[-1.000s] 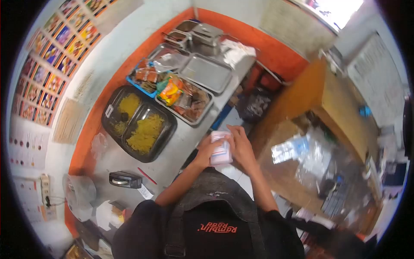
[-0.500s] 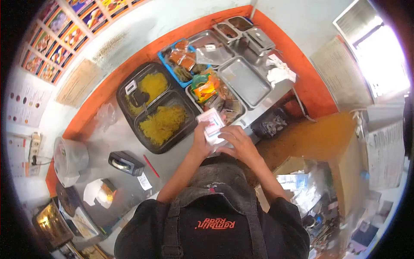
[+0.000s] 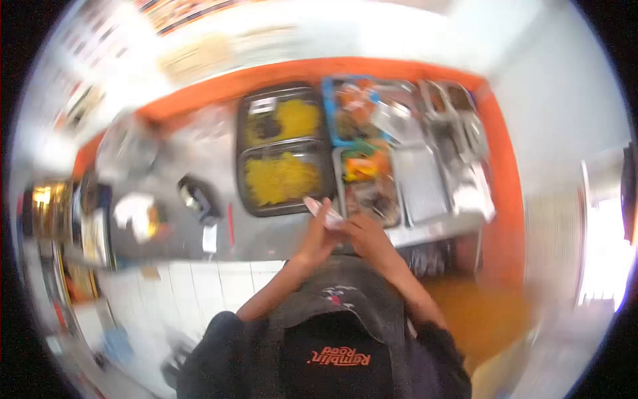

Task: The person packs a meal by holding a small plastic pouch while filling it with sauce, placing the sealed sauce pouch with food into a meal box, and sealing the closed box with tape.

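Packet [image 3: 323, 211] gripped in left hand [image 3: 316, 238]; right hand [image 3: 369, 242] at its 4 o'clock end, probably steadying, blur hides whether it grips. Black tray [image 3: 243, 159] at 11 o'clock, likely kept within reach.

The pan [image 3: 423, 186] looks metal, the shirt [image 3: 339, 376] matt cloth.

Single head-worn view, wide, round-edged, motion-blurred. Faces forward and steeply down past wearer's chest [image 3: 339, 332]; left hand [image 3: 320, 236] and right hand [image 3: 369, 239] close, near mid-frame; counter [image 3: 262, 233] just beyond, walls [image 3: 399, 43] farther off.
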Tool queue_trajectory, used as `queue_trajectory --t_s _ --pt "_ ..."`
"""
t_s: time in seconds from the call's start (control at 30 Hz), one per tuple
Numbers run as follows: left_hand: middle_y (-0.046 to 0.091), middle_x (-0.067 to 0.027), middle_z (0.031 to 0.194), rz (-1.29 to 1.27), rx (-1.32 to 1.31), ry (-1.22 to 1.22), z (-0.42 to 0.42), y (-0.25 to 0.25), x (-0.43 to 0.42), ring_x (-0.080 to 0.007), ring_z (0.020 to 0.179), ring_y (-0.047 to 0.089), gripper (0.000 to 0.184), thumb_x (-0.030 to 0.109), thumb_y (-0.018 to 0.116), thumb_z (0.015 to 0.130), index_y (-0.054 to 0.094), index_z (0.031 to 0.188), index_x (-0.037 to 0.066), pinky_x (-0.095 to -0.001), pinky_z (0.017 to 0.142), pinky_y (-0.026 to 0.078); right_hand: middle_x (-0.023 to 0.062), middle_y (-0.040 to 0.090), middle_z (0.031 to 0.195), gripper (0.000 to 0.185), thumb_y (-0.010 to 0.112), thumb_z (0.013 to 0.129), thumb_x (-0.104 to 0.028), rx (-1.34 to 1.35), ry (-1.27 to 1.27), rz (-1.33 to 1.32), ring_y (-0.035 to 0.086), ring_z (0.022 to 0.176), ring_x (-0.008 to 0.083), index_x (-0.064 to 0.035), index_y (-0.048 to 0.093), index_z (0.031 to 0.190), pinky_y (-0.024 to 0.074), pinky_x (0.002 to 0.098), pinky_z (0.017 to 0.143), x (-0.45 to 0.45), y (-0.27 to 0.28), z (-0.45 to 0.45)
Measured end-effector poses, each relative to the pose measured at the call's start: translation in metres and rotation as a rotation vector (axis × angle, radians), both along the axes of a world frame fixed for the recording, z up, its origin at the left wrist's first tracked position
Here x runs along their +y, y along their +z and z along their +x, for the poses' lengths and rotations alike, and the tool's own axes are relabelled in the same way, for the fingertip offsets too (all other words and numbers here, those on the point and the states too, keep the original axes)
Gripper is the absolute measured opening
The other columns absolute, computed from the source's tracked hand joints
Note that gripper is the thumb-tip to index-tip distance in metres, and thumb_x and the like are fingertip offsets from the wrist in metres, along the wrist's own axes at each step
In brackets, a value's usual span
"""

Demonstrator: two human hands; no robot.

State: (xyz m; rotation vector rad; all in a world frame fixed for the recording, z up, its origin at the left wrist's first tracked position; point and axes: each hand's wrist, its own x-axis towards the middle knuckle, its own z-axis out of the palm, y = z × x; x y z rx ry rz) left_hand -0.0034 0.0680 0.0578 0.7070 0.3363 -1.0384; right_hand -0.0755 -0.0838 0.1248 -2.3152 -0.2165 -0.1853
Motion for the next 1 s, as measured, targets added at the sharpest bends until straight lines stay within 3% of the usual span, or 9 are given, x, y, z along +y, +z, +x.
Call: queue_trajectory --t_s 0.23,0.37,0.43,0.47,0.5,0.6,0.77,0.87,1.0 --pt "0.054 -0.0173 0.115 0.083 0.158 0.506 -0.036 -0.010 0.038 -0.0273 0.091 0.061 0.098 0.065 0.066 0.081 0.019 0.146 0.008 -0.0469 0.077 0.053 0.0171 0.064 0.080 0.019 0.065 0.090 -0.018 0.138 0.221 -0.066 0.060 0.073 0.0352 -0.0006 0.066 0.081 0.0468 0.0414 0.066 0.043 -0.036 0.037" --pt "0.053 -0.0215 0.123 0.365 0.257 0.839 -0.058 -0.008 0.058 -0.0284 0.099 0.061 0.096 0.065 0.067 0.080 0.027 0.146 0.008 -0.0429 0.081 0.053 0.0142 0.061 0.071 0.025 0.063 0.093 -0.019 0.315 0.398 -0.062 0.057 0.063 0.0232 0.0020 0.062 0.080 0.0448 0.0363 0.059 0.077 -0.046 0.069" --pt "0.051 -0.0230 0.131 0.678 -0.148 0.731 -0.085 0.007 0.080 -0.0289 0.111 0.059 0.087 0.062 0.065 0.083 0.036 0.144 0.008 -0.0396 0.086 0.051 0.0117 0.059 0.068 0.025 0.062 0.093 -0.019 0.344 0.520 -0.035 0.054 0.063 0.0164 0.0028 0.061 0.080 0.0431 0.0336 0.059 0.099 -0.048 0.075" --pt "0.056 -0.0184 0.127 1.040 -0.528 0.991 -0.086 -0.059 0.060 -0.0263 0.108 0.062 0.065 0.048 0.065 0.088 0.047 0.136 0.008 -0.0369 0.084 0.052 0.0118 0.062 0.070 0.026 0.061 0.095 -0.020 0.321 0.641 0.065 0.057 0.064 0.0165 0.0035 0.062 0.083 0.0456 0.0338 0.060 0.102 -0.054 0.077" --pt "0.056 -0.0184 0.127 1.074 -0.500 1.062 -0.098 -0.053 0.062 -0.0263 0.108 0.062 0.065 0.048 0.065 0.088 0.047 0.136 0.008 -0.0369 0.084 0.052 0.0119 0.064 0.073 0.027 0.060 0.096 -0.021 0.302 0.750 0.169 0.061 0.065 0.0166 0.0041 0.064 0.087 0.0480 0.0341 0.060 0.105 -0.062 0.077" --pt "0.065 -0.0130 0.114 0.990 -0.539 1.271 -0.133 -0.028 0.052 -0.0196 0.087 0.068 0.033 0.014 0.070 0.087 0.060 0.116 0.002 -0.0305 0.076 0.054 0.0111 0.066 0.076 0.020 0.062 0.095 -0.015 0.406 0.917 0.239 0.061 0.067 0.0150 0.0049 0.065 0.092 0.0484 0.0319 0.061 0.108 -0.073 0.069" --pt "0.068 -0.0133 0.108 1.159 -0.557 1.453 -0.174 -0.024 0.021 -0.0188 0.082 0.070 0.027 0.016 0.071 0.087 0.063 0.107 0.001 -0.0317 0.069 0.055 0.0055 0.065 0.076 0.017 0.068 0.091 -0.011 0.639 1.022 0.258 0.058 0.066 0.0105 0.0060 0.066 0.089 0.0458 0.0256 0.058 0.104 -0.076 0.051" --pt "0.068 -0.0154 0.073 1.257 -0.451 1.337 -0.201 0.005 0.003 -0.0166 0.072 0.069 0.031 0.026 0.078 0.082 0.064 0.098 0.003 -0.0314 0.066 0.052 0.0036 0.062 0.071 0.016 0.068 0.091 -0.010 0.798 1.023 0.325 0.054 0.063 0.0073 0.0042 0.065 0.086 0.0436 0.0225 0.057 0.097 -0.085 0.037" --pt "0.068 -0.0114 0.068 1.212 -0.575 1.245 -0.222 0.028 0.005 -0.0172 0.065 0.069 0.033 0.024 0.079 0.080 0.062 0.100 0.004 -0.0310 0.059 0.051 0.0017 0.058 0.065 0.016 0.069 0.091 -0.011 0.945 0.968 0.396 0.051 0.058 0.0061 0.0013 0.061 0.083 0.0416 0.0203 0.055 0.091 -0.071 0.023"
